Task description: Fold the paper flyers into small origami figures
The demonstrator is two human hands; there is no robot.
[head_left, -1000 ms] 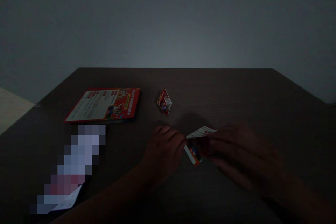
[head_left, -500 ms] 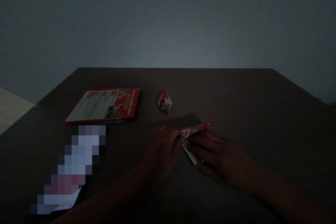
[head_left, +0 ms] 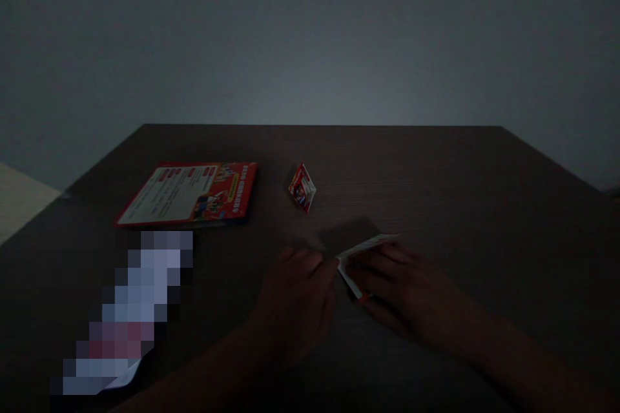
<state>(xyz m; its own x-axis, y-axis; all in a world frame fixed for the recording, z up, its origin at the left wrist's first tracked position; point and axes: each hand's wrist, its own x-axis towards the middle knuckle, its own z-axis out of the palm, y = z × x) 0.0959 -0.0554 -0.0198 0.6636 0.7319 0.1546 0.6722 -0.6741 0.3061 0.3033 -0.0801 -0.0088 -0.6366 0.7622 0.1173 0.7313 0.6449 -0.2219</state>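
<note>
The scene is very dim. A small folded sheet of printed paper (head_left: 361, 251), white with red edges, lies on the dark wooden table (head_left: 460, 181) near the front middle. My right hand (head_left: 402, 287) rests flat on top of it, fingers stretched out and pressing it down. My left hand (head_left: 298, 300) lies just to the left of the paper with fingers curled, its fingertips at the paper's left corner. A small folded paper shape (head_left: 302, 188), red and white, stands further back on the table.
A red and white printed leaflet (head_left: 188, 195) lies flat at the back left. A blurred-out patch (head_left: 130, 310) covers something at the front left, with a white paper corner (head_left: 123, 379) showing beneath it. A pale wall rises behind the table.
The paper flap that stood raised between my hands has been laid down flat. My right hand has settled onto it, and my left hand has slipped slightly toward me.
</note>
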